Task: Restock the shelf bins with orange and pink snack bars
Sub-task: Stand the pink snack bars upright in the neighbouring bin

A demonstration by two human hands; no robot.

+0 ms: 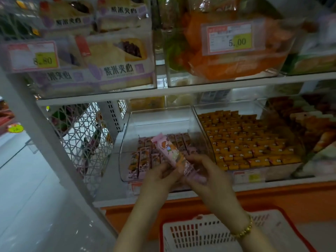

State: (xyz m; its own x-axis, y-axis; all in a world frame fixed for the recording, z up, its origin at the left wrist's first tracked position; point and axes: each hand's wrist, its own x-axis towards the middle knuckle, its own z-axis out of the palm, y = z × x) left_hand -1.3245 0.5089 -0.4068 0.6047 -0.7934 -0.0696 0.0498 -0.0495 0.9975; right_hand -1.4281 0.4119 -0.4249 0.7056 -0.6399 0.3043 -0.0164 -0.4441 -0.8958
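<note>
Above the bin (pixel 125 151), left hand (pixel 160 176) and right hand (pixel 205 177) grip a pink bar (pixel 171 151) slanting up-left.

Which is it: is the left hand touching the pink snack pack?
Touching. Head view shows the left hand gripping the pink snack pack at its lower end.
</note>
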